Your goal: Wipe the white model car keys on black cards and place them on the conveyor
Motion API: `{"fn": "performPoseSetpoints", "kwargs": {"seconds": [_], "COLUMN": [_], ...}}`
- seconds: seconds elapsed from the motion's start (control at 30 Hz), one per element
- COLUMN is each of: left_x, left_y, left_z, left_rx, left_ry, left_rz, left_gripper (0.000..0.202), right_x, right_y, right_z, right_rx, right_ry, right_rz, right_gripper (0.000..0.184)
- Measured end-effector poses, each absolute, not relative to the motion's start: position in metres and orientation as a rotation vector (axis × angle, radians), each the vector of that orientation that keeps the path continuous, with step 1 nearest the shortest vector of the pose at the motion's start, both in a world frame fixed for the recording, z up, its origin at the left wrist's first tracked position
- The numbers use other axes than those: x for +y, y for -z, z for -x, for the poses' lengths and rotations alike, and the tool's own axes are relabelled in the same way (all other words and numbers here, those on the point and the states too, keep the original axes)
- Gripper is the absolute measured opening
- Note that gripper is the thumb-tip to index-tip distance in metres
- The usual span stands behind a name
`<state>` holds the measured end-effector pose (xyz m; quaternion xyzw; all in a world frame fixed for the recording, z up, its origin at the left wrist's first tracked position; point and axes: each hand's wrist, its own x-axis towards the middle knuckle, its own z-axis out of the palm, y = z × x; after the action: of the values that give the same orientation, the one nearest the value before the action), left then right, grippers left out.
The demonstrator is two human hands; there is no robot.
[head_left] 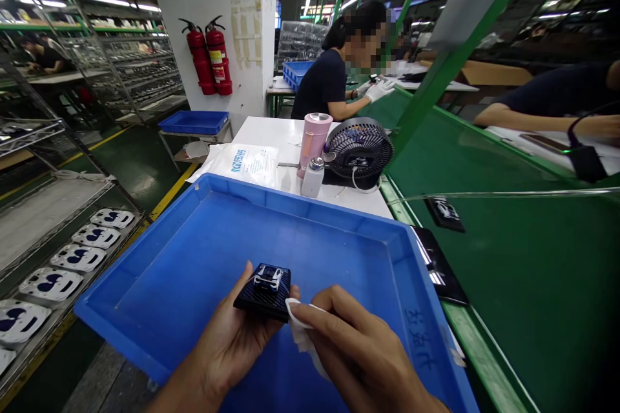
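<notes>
My left hand [238,343] grips a small model car [269,278] by its black base [256,300], above a big blue tray [188,232]. The car is white and dark, and its base has a woven-looking pattern. Pinched in the fingers of my right hand [356,342] is a crumpled white cloth [303,329], or perhaps a tissue. The cloth touches the base's right corner. Part of the base's underside is hidden by my left fingers.
Beyond the tray stand a pink tumbler [314,139], a small bottle [312,177] and a black fan [359,151]. To the right, a green conveyor [523,271] carries another model car [444,213]. A co-worker [320,80] sits ahead; a rack [43,200] with white parts stands left.
</notes>
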<state>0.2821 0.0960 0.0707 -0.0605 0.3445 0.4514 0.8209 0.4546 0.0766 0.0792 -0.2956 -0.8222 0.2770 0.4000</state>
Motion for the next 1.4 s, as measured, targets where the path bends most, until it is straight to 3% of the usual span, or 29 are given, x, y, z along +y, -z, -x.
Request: {"fn": "performPoseSetpoints", "kwargs": {"seconds": [0.3, 0.67, 0.87, 1.23, 1.4], "left_x": [0.095, 0.094, 0.094, 0.089, 0.087], "left_y": [-0.072, -0.08, -0.082, -0.078, -0.081], "left_z": [-0.284, -0.281, -0.281, -0.28, -0.279], "left_rx": [0.662, 0.799, 0.83, 0.893, 0.953], "left_ry": [-0.876, -1.153, -1.171, -1.209, -1.248], "left_rz": [0.145, 0.078, -0.03, -0.209, -0.237], "left_gripper": [0.044, 0.023, 0.022, 0.023, 0.022], "right_x": [0.074, 0.082, 0.087, 0.098, 0.098], "right_y": [-0.086, -0.079, -0.084, -0.081, -0.075], "right_z": [-0.453, -0.457, -0.463, -0.464, -0.47], "right_rx": [-2.107, -2.055, -2.054, -2.282, -2.003], "right_ry": [-0.612, -0.63, -0.531, -0.56, -0.755], "right_rz": [0.706, 0.812, 0.91, 0.875, 1.076], "right_gripper": [0.044, 0.04, 0.038, 0.039, 0.026]}}
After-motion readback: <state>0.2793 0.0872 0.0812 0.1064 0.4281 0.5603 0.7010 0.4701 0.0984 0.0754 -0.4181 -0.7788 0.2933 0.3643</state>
